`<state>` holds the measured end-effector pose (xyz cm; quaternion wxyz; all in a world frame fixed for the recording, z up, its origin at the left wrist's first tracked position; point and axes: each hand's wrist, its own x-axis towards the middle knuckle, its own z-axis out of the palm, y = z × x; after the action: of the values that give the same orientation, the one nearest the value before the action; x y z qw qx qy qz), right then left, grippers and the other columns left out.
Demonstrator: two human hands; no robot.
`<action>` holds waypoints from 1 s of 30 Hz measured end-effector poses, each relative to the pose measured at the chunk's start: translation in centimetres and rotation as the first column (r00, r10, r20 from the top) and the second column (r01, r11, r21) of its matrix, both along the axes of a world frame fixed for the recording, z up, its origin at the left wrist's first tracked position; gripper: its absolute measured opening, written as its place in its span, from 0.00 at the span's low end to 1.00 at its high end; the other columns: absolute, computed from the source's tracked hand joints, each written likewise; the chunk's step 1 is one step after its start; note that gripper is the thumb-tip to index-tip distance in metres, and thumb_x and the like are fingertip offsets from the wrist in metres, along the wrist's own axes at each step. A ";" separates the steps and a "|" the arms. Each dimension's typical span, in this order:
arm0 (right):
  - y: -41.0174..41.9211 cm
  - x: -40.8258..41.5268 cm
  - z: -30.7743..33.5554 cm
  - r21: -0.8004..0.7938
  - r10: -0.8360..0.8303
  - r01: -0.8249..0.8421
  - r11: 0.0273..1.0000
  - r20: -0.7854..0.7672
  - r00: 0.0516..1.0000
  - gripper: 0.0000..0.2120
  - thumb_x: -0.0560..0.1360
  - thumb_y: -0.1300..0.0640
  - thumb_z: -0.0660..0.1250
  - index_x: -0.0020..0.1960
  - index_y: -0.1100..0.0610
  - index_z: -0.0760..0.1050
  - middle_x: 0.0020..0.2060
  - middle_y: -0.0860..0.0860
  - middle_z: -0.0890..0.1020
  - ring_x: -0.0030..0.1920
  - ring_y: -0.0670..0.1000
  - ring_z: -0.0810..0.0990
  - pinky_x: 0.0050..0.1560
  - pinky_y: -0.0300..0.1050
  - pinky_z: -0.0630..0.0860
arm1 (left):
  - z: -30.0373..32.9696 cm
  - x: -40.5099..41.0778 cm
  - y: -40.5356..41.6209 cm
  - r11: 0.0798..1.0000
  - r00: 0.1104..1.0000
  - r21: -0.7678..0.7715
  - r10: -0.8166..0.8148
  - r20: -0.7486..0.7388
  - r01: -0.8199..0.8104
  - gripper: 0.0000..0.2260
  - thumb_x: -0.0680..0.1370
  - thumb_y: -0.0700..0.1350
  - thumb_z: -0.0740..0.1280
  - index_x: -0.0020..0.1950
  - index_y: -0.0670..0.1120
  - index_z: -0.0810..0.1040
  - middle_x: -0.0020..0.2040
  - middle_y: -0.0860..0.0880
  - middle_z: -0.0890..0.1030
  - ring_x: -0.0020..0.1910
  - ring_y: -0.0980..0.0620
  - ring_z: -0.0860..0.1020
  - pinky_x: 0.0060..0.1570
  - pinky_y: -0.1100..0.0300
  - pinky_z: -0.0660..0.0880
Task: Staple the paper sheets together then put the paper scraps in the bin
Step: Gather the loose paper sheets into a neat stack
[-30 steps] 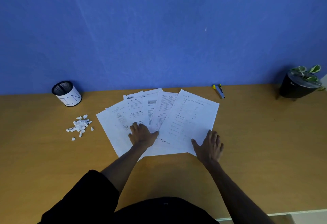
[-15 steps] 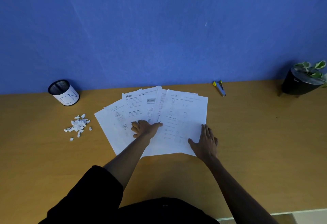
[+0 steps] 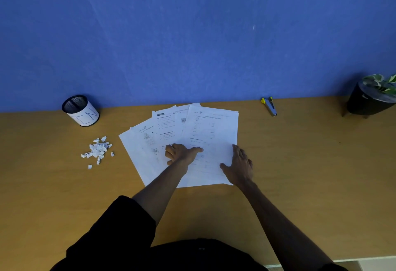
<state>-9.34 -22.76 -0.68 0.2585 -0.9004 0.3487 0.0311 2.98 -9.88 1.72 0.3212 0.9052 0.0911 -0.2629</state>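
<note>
papers: several printed paper sheets point(image 3: 211, 133) are lying fanned out and overlapping on the wooden desk point(image 3: 300, 163), in the middle, their far edges reaching close to the blue wall point(image 3: 192, 35).
left hand: the left hand point(image 3: 182, 154) is resting palm down on the sheets near the middle of the fan, fingers loosely curled, with the thumb stretching right onto the top sheet; it is pressing, not gripping anything.
right hand: the right hand point(image 3: 239, 166) is lying flat with fingers spread and extended along the right edge of the top sheet, the thumb on the paper near its lower corner; it is closing on nothing.
scraps: a small heap of torn paper scraps point(image 3: 97, 150) is sitting on the desk left of the sheets, apart from both hands.
bin: a mesh-topped bin point(image 3: 81, 111) is standing beyond the scraps, by the wall.
stapler: a stapler point(image 3: 269, 106) is lying beyond the right hand, near the wall, untouched.
plant: a potted plant point(image 3: 374, 97) is standing at the far right.
</note>
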 end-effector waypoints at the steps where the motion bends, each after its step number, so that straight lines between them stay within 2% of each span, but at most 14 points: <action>1: 0.0 0.1 0.1 0.002 0.004 -0.004 1.000 -0.003 1.000 0.39 0.74 0.45 0.67 0.78 0.55 0.54 0.77 0.51 0.62 0.77 0.56 0.58 0.74 0.61 0.57 | 0.1 0.0 0.0 1.000 1.000 0.001 -0.006 0.000 0.006 0.53 0.65 0.65 0.74 0.77 0.44 0.47 0.77 0.45 0.48 0.76 0.44 0.51 0.73 0.43 0.56; 5: -0.2 0.1 0.5 0.016 0.022 -0.022 1.000 -0.004 1.000 0.39 0.74 0.47 0.68 0.78 0.56 0.53 0.77 0.52 0.63 0.77 0.56 0.59 0.74 0.61 0.59 | 0.0 -0.1 0.0 1.000 1.000 -0.004 -0.006 0.015 0.006 0.51 0.66 0.63 0.74 0.77 0.45 0.48 0.77 0.45 0.49 0.75 0.44 0.53 0.73 0.43 0.58; 7: -0.1 0.0 0.7 -0.023 -0.046 0.046 0.999 0.002 0.999 0.38 0.74 0.45 0.68 0.77 0.56 0.55 0.76 0.53 0.64 0.75 0.57 0.63 0.73 0.61 0.62 | -0.1 -0.2 0.1 1.000 0.999 -0.005 -0.010 0.032 0.011 0.50 0.66 0.63 0.74 0.76 0.45 0.49 0.76 0.45 0.50 0.74 0.44 0.54 0.72 0.43 0.58; 10: 0.0 0.1 1.4 -0.081 -0.254 0.251 0.965 -0.026 0.967 0.36 0.73 0.38 0.65 0.72 0.59 0.63 0.69 0.56 0.70 0.69 0.58 0.69 0.65 0.57 0.68 | -0.2 -0.5 0.2 1.000 0.998 0.018 -0.018 0.057 0.017 0.50 0.68 0.60 0.74 0.77 0.43 0.48 0.77 0.45 0.50 0.75 0.44 0.53 0.73 0.44 0.56; 13: 0.2 0.4 1.9 -0.130 -0.256 0.244 0.961 -0.080 0.963 0.35 0.72 0.35 0.65 0.66 0.61 0.70 0.63 0.57 0.73 0.64 0.59 0.72 0.60 0.55 0.70 | -0.3 -1.0 0.5 0.996 0.993 0.069 -0.066 0.099 0.059 0.48 0.70 0.58 0.74 0.77 0.43 0.48 0.78 0.44 0.49 0.76 0.43 0.51 0.74 0.45 0.55; 18: 0.9 1.3 1.8 -0.119 -0.193 0.179 0.977 -0.112 0.975 0.37 0.70 0.35 0.68 0.68 0.61 0.68 0.64 0.57 0.73 0.65 0.58 0.72 0.62 0.55 0.72 | -0.6 -1.7 1.2 0.941 0.956 0.208 -0.287 0.065 0.268 0.49 0.71 0.56 0.73 0.78 0.43 0.43 0.79 0.43 0.42 0.78 0.42 0.44 0.74 0.45 0.52; 22: 1.3 1.8 1.9 -0.094 -0.161 0.148 0.984 -0.145 0.976 0.38 0.70 0.38 0.71 0.69 0.61 0.65 0.66 0.57 0.70 0.66 0.58 0.70 0.63 0.56 0.71 | -0.3 -1.8 1.1 0.947 0.961 0.195 -0.272 0.060 0.256 0.51 0.69 0.53 0.75 0.78 0.41 0.43 0.79 0.43 0.43 0.78 0.42 0.45 0.75 0.46 0.54; 26: 1.5 2.6 2.5 -0.001 -0.219 0.223 0.975 -0.200 0.955 0.41 0.69 0.44 0.74 0.72 0.62 0.59 0.69 0.58 0.65 0.69 0.60 0.66 0.62 0.55 0.72 | -0.2 -2.1 1.3 0.949 0.960 0.196 -0.267 0.078 0.248 0.52 0.69 0.51 0.76 0.78 0.40 0.42 0.79 0.43 0.44 0.78 0.42 0.46 0.74 0.47 0.54; 30: 2.0 3.3 3.1 0.014 -0.216 0.223 0.975 -0.192 0.957 0.39 0.70 0.52 0.73 0.72 0.62 0.56 0.67 0.60 0.67 0.68 0.61 0.69 0.61 0.53 0.73 | -0.4 -2.6 1.4 0.952 0.959 0.172 -0.270 0.090 0.252 0.51 0.71 0.51 0.74 0.78 0.41 0.39 0.79 0.42 0.41 0.78 0.41 0.43 0.75 0.46 0.50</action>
<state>-6.00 -20.75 2.40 0.2418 -0.8443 0.4689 0.0940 0.40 -8.46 1.30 0.2153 0.9452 -0.0271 -0.2438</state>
